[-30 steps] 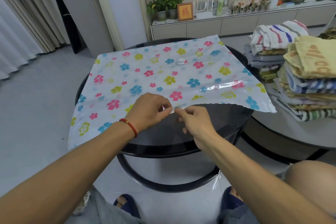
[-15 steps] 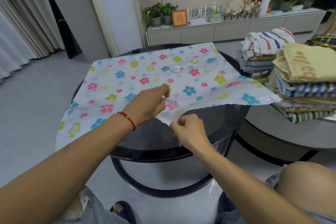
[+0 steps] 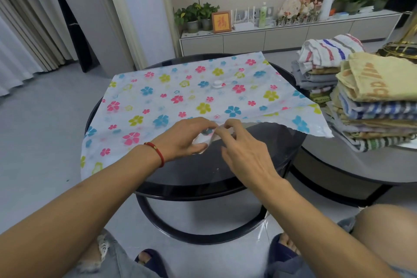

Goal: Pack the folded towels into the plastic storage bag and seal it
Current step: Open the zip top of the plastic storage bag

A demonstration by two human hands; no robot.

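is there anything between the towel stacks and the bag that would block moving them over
Nothing visible stands between the folded towels on the lighter table and the flowered storage bag. The bag's right corner overhangs toward them. Its mouth is not yet spread: the left hand and right hand are pinching the near edge.

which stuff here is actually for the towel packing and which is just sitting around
For the job:
- flowered storage bag, flat on the black round table
- two towel stacks, beside the bag on the next table
- left hand and right hand, both pinching the bag's near edge

Just lying about:
- potted plants
- framed picture
- green bottle
- gold wire stand
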